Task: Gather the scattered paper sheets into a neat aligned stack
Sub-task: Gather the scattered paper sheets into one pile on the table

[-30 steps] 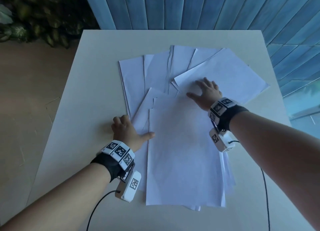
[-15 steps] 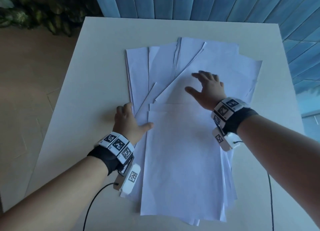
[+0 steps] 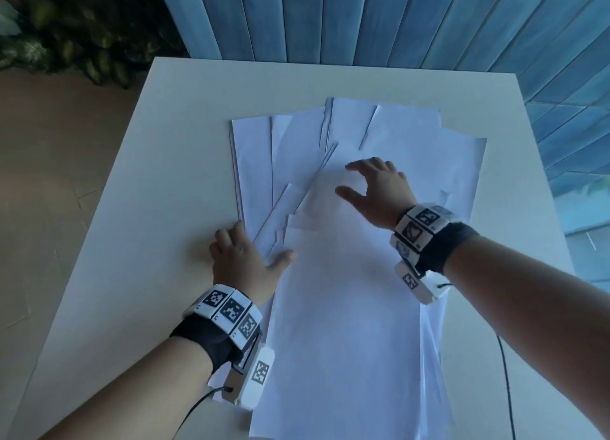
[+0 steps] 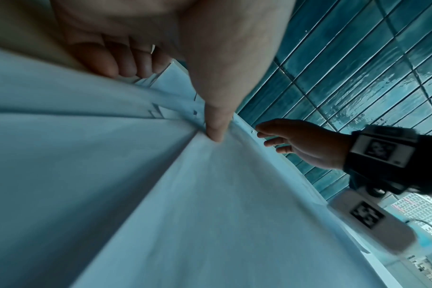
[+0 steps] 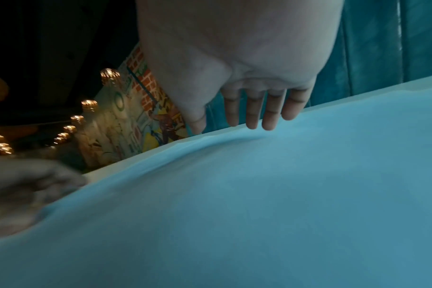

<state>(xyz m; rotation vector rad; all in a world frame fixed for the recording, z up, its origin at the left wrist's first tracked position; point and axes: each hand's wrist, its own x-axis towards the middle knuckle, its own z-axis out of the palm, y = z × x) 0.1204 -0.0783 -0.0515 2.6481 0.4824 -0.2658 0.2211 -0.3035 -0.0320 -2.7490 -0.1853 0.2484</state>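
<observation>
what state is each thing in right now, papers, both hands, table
paper sheets: fanned and overlapping, not aligned, lying on the table
left hand: fingers on the table at the pile's left edge, thumb pressing on the sheets
right hand: open, fingers spread, over the top sheets
table: white, bearing the sheets

Dim bluish light, wrist views blurred, warped

bare forearms wear black wristbands ringed with white marker tiles, cabled white camera pods beneath.
</observation>
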